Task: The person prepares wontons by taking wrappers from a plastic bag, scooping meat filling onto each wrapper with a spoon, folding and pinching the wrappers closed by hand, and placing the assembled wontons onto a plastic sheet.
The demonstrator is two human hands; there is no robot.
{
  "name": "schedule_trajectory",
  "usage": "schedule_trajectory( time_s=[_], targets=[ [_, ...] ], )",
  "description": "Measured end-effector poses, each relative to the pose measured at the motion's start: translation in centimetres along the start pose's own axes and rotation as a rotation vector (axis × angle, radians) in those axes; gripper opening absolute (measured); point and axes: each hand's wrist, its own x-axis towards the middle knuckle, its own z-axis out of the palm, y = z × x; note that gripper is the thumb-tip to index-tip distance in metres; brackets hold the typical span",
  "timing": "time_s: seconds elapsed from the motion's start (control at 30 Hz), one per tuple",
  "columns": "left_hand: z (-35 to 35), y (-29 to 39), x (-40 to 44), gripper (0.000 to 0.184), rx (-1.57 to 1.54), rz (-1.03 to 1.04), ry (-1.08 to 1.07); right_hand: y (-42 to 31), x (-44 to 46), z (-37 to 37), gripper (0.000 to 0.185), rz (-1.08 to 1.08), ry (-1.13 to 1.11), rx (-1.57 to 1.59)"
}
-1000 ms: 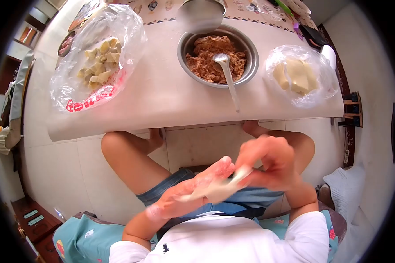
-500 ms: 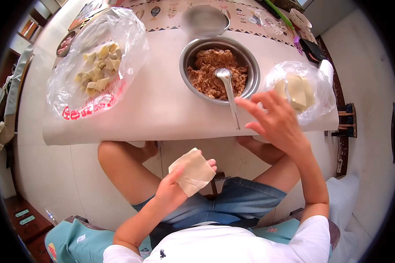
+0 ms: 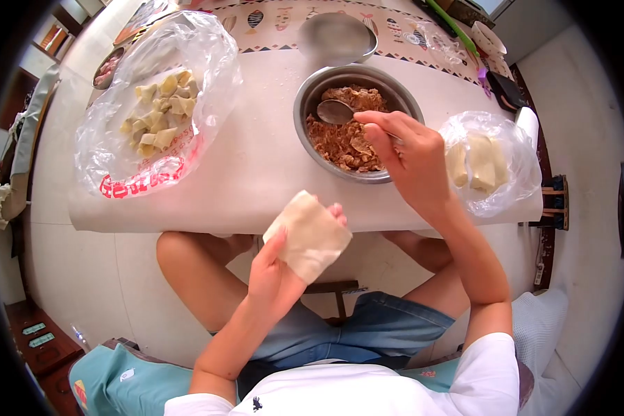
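A flat, pale dough wrapper (image 3: 308,237) lies across the palm and fingers of my left hand (image 3: 272,274), its thumb resting on the near left edge. Over the right side of a metal bowl (image 3: 300,125), my right hand (image 3: 417,156) grips the handle of a metal spoon (image 3: 335,111). The spoon's head is above the reddish-brown minced filling (image 3: 353,149). To the right, a stack of wrappers (image 3: 483,163) sits in a clear plastic bag (image 3: 523,166). Folded dumplings (image 3: 161,114) rest on another plastic bag (image 3: 211,66) at the left.
Behind the filling bowl stands a round metal container (image 3: 338,39). A small dish of pink pieces (image 3: 108,68) is at the far left. A black object (image 3: 506,91), a white bowl (image 3: 489,39) and a green item (image 3: 454,26) lie at the back right of the table (image 3: 256,187).
My right hand has gone from beside the wrapper to the bowl and taken hold of the spoon, now lifted and turned. My left hand has shifted up toward the table edge with the wrapper.
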Motion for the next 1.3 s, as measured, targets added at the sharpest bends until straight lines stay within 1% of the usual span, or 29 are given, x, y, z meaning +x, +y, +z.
schedule_trajectory(
  time_s=[0.13, 0.2, 0.27, 0.3, 0.4, 0.5, 0.57, 0.6, 0.67, 0.7, 0.73, 0.83, 0.93, 0.97, 1.07, 1.1, 1.2, 1.23, 1.3],
  targets=[
    [0.9, 0.6, 2.2, 0.051, -0.037, 0.124, 0.015, -0.8, -0.3, 0.8, 0.011, 0.026, -0.015, 0.027],
    [1.2, 0.9, 2.8, 0.050, -0.048, 0.150, 0.036, -1.2, -0.6, 0.6, 0.011, 0.041, -0.008, 0.058],
    [1.2, 1.1, 3.1, 0.050, -0.044, 0.168, 0.077, -1.5, -1.2, 0.1, 0.013, 0.116, -0.031, 0.102],
    [1.1, 1.1, 3.2, 0.050, -0.058, 0.166, 0.064, -1.7, -1.7, -0.3, 0.015, 0.153, -0.043, 0.125],
    [0.7, 1.1, 3.1, 0.049, -0.090, 0.164, 0.028, -2.0, -3.2, -1.7, 0.022, 0.499, 0.006, 0.457],
    [0.8, 1.0, 2.2, 0.048, -0.109, 0.175, 0.011, -0.8, -4.8, -3.3, 0.030, 0.625, 0.128, 0.588],
    [1.5, 0.8, 1.3, 0.049, -0.133, 0.200, 0.033, -2.7, -6.1, -4.3, 0.031, 0.569, 0.199, 0.617],
    [1.9, 0.9, 1.0, 0.051, -0.185, 0.165, 0.011, -3.7, -6.9, -4.7, 0.031, 0.542, 0.228, 0.637],
    [2.9, 0.8, 0.7, 0.055, -0.291, 0.098, -0.030, -4.2, -8.8, -4.9, 0.026, 0.062, 0.030, 0.457],
    [3.2, 0.9, 0.6, 0.057, -0.339, 0.044, -0.088, -4.4, -9.5, -4.9, 0.023, -0.247, -0.093, 0.187],
    [3.3, 0.9, 0.4, 0.057, -0.349, 0.046, -0.090, -4.4, -10.2, -4.9, 0.020, -0.554, -0.208, -0.091],
    [3.2, 0.6, -0.3, 0.057, -0.386, 0.050, -0.099, -4.0, -11.6, -4.8, 0.019, -0.636, -0.244, -0.052],
    [2.9, 0.3, -0.8, 0.057, -0.400, 0.052, -0.102, -5.4, -11.7, -6.3, 0.020, -0.561, -0.222, 0.052],
    [2.8, 0.4, -0.8, 0.056, -0.296, 0.066, -0.115, -5.5, -12.1, -6.3, 0.023, -0.473, -0.111, 0.125],
    [3.3, 0.4, -1.2, 0.055, -0.346, -0.023, -0.101, -6.8, -11.0, -7.5, 0.031, -0.076, 0.026, 0.411],
    [3.3, 0.4, -1.3, 0.057, -0.274, -0.013, -0.122, -7.0, -11.0, -7.8, 0.039, 0.056, 0.031, 0.491],
    [3.4, 0.4, -1.7, 0.059, -0.171, -0.005, -0.122, -7.3, -11.0, -7.8, 0.039, 0.279, 0.068, 0.668],
    [3.4, 0.5, -1.8, 0.060, -0.164, -0.020, -0.130, -7.5, -11.0, -7.6, 0.040, 0.364, 0.135, 0.744],
    [3.5, 0.6, -2.1, 0.062, -0.150, -0.048, -0.147, -7.0, -10.5, -8.4, 0.037, 0.293, -0.011, 0.689]
  ],
)
